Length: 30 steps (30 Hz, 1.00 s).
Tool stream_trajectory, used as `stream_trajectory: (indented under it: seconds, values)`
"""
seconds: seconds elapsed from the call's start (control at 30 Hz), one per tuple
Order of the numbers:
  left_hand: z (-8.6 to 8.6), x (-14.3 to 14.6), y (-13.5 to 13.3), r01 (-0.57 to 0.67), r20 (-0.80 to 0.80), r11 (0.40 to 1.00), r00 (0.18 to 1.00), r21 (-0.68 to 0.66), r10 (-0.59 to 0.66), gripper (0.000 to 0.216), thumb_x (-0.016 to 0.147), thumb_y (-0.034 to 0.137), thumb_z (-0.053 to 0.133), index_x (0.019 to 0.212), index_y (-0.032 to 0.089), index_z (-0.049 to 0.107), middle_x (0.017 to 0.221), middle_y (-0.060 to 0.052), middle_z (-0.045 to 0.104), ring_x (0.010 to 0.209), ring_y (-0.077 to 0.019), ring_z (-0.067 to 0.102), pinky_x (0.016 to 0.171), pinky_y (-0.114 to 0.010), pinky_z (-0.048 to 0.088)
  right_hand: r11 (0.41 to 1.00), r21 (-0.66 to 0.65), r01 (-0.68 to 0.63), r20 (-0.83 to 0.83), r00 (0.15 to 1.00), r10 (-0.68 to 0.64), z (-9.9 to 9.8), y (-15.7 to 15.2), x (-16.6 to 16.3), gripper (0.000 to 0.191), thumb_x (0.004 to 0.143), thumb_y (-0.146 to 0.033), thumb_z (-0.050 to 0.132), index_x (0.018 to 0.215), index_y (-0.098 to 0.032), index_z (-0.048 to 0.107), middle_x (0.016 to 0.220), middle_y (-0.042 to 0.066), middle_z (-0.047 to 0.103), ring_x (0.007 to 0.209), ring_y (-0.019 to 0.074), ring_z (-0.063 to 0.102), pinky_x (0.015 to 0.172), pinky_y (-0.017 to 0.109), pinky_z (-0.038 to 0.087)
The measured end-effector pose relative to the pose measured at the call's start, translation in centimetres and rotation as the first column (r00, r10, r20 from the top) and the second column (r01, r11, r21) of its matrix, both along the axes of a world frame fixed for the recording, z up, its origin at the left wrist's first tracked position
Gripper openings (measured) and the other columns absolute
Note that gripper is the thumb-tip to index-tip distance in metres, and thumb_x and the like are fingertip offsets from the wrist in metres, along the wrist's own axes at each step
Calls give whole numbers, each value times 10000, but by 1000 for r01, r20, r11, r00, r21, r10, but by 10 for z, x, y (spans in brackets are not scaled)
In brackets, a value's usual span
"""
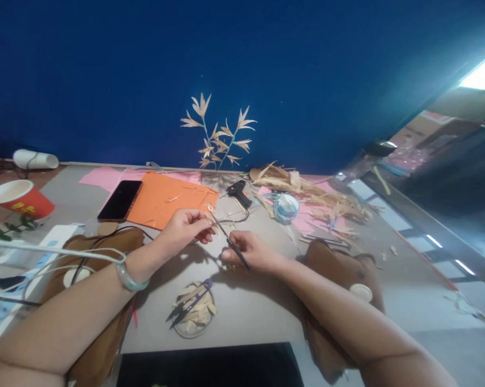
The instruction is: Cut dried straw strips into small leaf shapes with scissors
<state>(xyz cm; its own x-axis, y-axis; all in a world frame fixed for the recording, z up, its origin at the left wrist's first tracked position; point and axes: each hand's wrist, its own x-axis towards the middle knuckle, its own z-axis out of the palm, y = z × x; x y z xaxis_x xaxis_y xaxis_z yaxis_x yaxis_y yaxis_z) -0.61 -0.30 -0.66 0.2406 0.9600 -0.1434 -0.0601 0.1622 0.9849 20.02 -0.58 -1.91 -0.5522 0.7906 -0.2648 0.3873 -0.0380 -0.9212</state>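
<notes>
My right hand (250,251) is closed round slim dark tweezers (234,247), whose tips point up and away to the left. Just left of those tips, my left hand (192,226) is pinched closed; what its fingertips hold is too small to make out. In front of my hands, a small round dish (192,334) of cut pale husk pieces (204,309) has dark thread snips (192,303) lying across it. Beyond them stands a branch of husk flowers (222,142) on bluish stems. A black glue gun (239,193) lies behind my right hand.
A phone (120,200) rests partly on orange paper (157,196). Dried husks (294,183) and a tape roll (286,208) lie at the back right over pink sheets. Brown cushions (339,279) flank the work area. Left are a red paper cup (35,201), cables and a power strip (59,236).
</notes>
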Motion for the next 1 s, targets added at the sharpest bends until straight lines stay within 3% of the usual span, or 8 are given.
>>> stream_trajectory:
  seconds: [0.4,1.0]
  values:
    - [-4,0,1,7,50,1000,999,-17,-6,209,726,316,682,733,113,631,677,-57,689,553,-108,614,561,-226,512,994,-110,14,-101,995,-25,-8,2,1,515,581,-512,795,605,-188,396,452,-67,509,405,61,432,392,174,279]
    - [4,1,-1,4,7,999,1000,-35,-4,250,729,361,683,662,129,619,665,-49,688,537,-93,604,540,-202,484,996,-47,78,-99,992,-83,-13,2,-1,501,649,-529,744,577,-198,375,405,-76,466,373,66,410,380,187,271]
